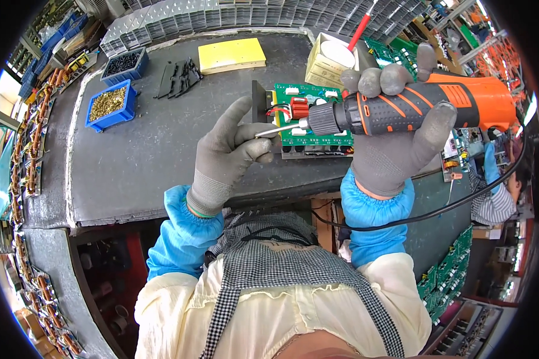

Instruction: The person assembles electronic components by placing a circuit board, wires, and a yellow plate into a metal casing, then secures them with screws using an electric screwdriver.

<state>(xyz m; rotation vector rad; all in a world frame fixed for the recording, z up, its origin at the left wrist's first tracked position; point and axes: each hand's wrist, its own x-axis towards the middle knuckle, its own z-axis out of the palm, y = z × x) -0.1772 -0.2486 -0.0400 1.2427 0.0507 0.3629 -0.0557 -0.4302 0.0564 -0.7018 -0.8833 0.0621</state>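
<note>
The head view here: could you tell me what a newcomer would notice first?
The orange and black electric screwdriver stands out, gripped sideways in the gloved right hand at upper right. The left hand pinches its bit over a green circuit board at centre.

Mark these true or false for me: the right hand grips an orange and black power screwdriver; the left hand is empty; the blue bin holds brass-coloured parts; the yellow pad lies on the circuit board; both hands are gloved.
1. The right hand grips an orange and black electric screwdriver. True.
2. The left hand is empty. False: its fingers pinch the screwdriver's metal bit.
3. The blue bin holds brass-coloured parts. True.
4. The yellow pad lies on the green circuit board. False: it lies apart, farther back on the grey bench.
5. Both hands wear grey gloves. True.
</note>
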